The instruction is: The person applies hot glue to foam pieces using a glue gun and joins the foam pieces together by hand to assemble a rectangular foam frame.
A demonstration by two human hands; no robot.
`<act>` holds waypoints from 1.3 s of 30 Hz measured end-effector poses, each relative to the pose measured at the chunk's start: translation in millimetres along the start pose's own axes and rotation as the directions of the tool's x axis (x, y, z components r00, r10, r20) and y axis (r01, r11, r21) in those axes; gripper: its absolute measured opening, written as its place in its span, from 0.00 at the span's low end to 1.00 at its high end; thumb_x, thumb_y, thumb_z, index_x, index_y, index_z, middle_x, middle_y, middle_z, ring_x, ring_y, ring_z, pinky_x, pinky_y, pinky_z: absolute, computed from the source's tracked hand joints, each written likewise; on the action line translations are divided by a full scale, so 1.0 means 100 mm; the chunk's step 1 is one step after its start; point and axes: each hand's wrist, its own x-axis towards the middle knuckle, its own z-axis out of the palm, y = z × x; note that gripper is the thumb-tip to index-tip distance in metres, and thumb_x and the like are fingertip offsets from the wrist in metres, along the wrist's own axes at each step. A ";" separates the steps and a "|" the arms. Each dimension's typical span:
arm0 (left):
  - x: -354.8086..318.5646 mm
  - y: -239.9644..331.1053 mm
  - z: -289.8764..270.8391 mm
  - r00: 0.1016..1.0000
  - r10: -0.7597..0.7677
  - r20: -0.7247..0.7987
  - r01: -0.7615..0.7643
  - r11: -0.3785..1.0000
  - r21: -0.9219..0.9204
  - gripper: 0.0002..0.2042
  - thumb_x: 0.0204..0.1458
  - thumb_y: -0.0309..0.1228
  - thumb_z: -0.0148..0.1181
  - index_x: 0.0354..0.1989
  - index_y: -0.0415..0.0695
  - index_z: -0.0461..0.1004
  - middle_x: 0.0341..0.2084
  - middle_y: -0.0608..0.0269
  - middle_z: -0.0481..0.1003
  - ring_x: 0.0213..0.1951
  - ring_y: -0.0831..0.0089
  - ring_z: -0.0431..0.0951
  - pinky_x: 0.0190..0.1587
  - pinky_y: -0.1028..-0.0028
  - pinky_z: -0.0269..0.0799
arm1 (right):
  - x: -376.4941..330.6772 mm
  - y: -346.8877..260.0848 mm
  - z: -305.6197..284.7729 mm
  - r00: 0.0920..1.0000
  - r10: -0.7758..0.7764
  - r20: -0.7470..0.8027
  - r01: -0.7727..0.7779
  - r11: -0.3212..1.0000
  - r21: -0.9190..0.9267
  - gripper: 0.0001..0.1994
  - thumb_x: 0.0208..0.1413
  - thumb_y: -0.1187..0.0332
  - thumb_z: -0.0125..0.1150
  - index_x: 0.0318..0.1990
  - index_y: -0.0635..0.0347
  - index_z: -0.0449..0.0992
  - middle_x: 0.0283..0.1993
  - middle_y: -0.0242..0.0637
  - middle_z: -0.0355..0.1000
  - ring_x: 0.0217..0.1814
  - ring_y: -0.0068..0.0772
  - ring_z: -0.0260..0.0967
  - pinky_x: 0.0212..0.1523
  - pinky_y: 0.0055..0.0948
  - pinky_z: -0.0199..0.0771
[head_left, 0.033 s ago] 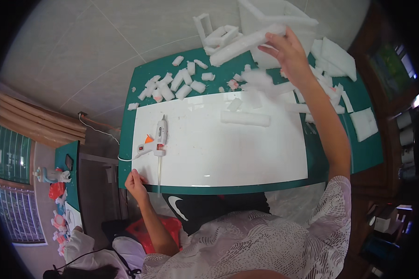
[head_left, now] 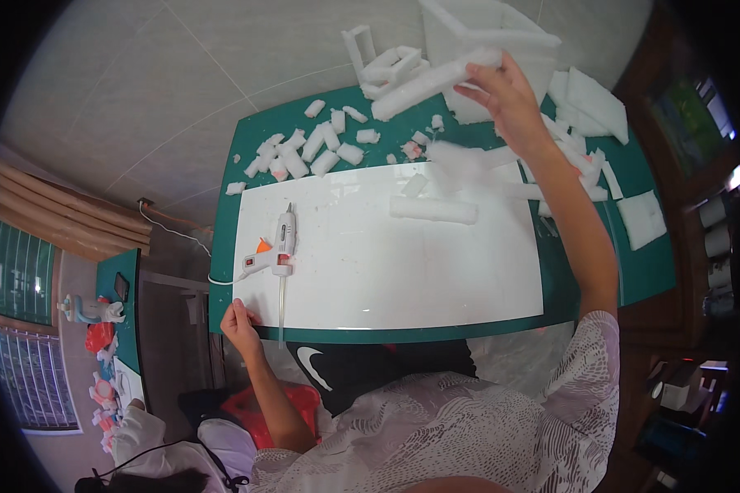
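Note:
A long white foam bar (head_left: pixel 423 89) is in my right hand (head_left: pixel 511 111), pinched near its right end and tilted, above the far side of the table. My left hand (head_left: pixel 240 327) rests at the table's near left edge, its fingers curled; whatever they may grip is hidden. Close to that hand lies a white glue gun (head_left: pixel 284 234) with an orange trigger and a clear glue stick out of its back. Another foam bar (head_left: pixel 433 209) lies on the white board (head_left: pixel 370 279), with a small foam piece (head_left: pixel 413 185) behind it.
Several short foam pieces (head_left: pixel 312 144) litter the green table (head_left: pixel 362 335) at the far left. A foam box (head_left: pixel 501 33) and a foam frame (head_left: pixel 390 67) stand behind. Flat foam sheets (head_left: pixel 592 103) lie far right. The glue gun's cord (head_left: pixel 222 283) leaves leftward. A person (head_left: pixel 152 444) sits lower left.
My right hand and the foam bar have dipped very slightly. A blurred white patch below that hand looks smaller now. My left hand and the glue gun have stayed put.

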 end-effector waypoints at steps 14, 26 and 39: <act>-0.07 -0.10 -0.01 0.996 0.065 0.061 -0.058 0.993 -0.106 0.20 0.66 0.32 0.53 0.18 0.40 0.65 0.13 0.68 0.67 0.19 0.83 0.64 0.24 0.79 0.60 | -1.06 0.28 0.10 0.956 0.283 0.073 -0.242 0.907 -0.344 0.22 0.55 0.76 0.63 0.56 0.56 0.65 0.64 0.39 0.68 0.62 0.32 0.66 0.63 0.35 0.68; -0.13 -0.06 -0.06 0.989 0.081 0.124 -0.081 0.997 -0.004 0.18 0.65 0.27 0.52 0.19 0.37 0.66 0.15 0.68 0.67 0.20 0.84 0.62 0.24 0.79 0.57 | -1.65 0.38 0.27 0.954 0.253 0.162 0.072 0.332 -0.941 0.31 0.52 0.69 0.67 0.65 0.57 0.66 0.61 0.45 0.69 0.63 0.47 0.67 0.62 0.37 0.67; -0.11 -0.02 0.01 0.984 0.161 0.072 -0.165 0.985 0.049 0.16 0.62 0.23 0.54 0.19 0.35 0.64 0.12 0.64 0.65 0.16 0.81 0.61 0.20 0.76 0.56 | -1.44 0.32 0.57 0.846 0.340 0.411 0.187 0.533 -0.825 0.24 0.53 0.71 0.64 0.59 0.61 0.70 0.59 0.47 0.70 0.63 0.49 0.67 0.66 0.38 0.63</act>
